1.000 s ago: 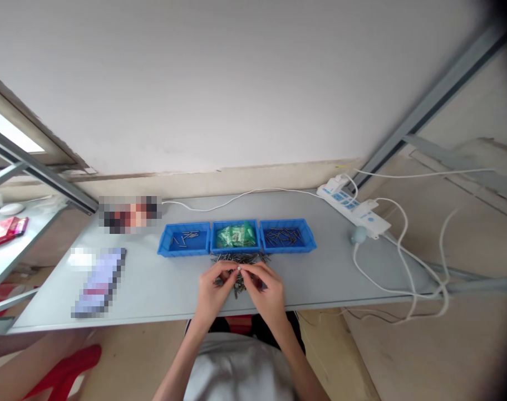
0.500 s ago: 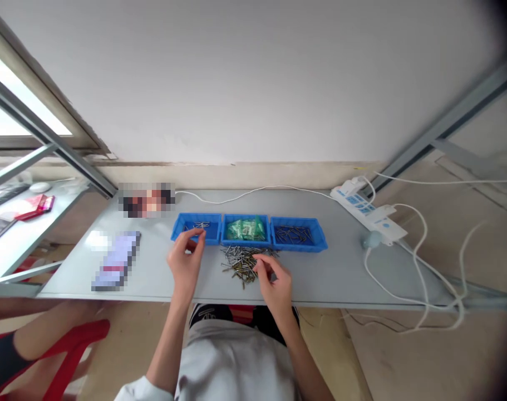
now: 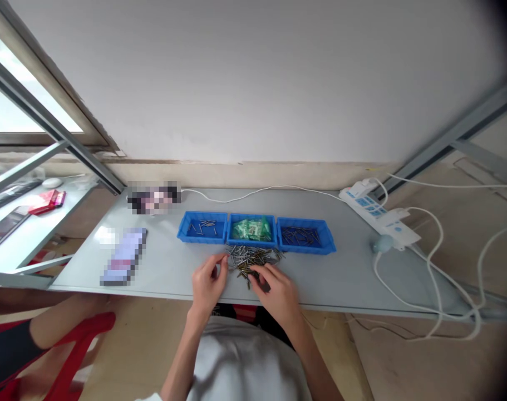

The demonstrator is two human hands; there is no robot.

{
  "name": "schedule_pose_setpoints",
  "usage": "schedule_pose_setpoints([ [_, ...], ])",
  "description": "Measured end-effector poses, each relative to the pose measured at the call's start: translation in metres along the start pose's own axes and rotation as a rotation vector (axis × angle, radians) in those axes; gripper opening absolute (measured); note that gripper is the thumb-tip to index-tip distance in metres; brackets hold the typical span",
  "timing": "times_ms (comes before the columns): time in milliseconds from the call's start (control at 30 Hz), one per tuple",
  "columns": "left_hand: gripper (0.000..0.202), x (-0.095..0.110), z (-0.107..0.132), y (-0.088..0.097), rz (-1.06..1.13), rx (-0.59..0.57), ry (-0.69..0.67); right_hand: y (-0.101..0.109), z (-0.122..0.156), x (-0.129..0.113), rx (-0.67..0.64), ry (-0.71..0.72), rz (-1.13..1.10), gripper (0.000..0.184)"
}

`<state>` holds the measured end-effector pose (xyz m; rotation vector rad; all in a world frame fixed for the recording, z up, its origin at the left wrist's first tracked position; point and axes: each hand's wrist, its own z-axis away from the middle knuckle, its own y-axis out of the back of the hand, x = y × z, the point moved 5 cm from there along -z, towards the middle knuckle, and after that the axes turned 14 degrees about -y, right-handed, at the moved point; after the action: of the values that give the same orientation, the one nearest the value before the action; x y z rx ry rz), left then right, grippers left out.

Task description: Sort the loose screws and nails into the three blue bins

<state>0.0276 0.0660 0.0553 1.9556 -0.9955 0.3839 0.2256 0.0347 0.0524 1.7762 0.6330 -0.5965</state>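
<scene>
A loose pile of silver and brass-coloured screws (image 3: 253, 256) lies on the table near its front edge. At the pile's left side, my left hand (image 3: 209, 283) has thumb and forefinger pinched together; what they hold, if anything, is too small to make out. My right hand (image 3: 278, 291) reaches into the pile's front right with its fingers curled closed, their grip hidden. Behind the pile stand three blue bins: the left bin (image 3: 186, 236) with a few silver screws, the middle bin (image 3: 252, 218) with a green plastic packet (image 3: 251, 228), the right bin (image 3: 328, 245) with darker screws.
On the table's left lie a blurred-out phone-like object (image 3: 125, 256) and another blurred object (image 3: 153, 199). A white power strip (image 3: 380, 214) with looping cables occupies the right side. Metal frame posts flank the table. Another person's leg and a red stool (image 3: 84, 340) are at lower left.
My left hand has moved from the left bin back to the pile's left edge. My right hand has lowered its fingers against the pile. The view has shifted slightly.
</scene>
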Motion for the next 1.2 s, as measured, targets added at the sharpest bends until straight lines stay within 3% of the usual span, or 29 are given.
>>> schedule_pose_setpoints([
  [133,0.028,0.001,-0.003,-0.007,0.026,-0.07,0.036,-0.005,-0.001,-0.004,-0.019,0.053,0.074,0.016],
  [433,0.024,0.018,-0.01,-0.029,0.064,-0.171,-0.047,-0.008,-0.009,-0.007,0.019,0.055,0.09,0.019],
  [633,0.025,0.013,-0.009,-0.029,0.083,-0.193,-0.06,-0.001,-0.007,-0.005,0.016,0.036,0.079,0.014],
  [833,0.028,0.013,-0.009,-0.029,0.079,-0.199,-0.05,-0.002,-0.008,-0.001,-0.001,0.039,0.093,0.022],
  [1200,0.025,0.019,-0.01,-0.03,0.084,-0.246,-0.139,0.0,0.0,0.005,0.026,-0.002,0.042,0.017],
])
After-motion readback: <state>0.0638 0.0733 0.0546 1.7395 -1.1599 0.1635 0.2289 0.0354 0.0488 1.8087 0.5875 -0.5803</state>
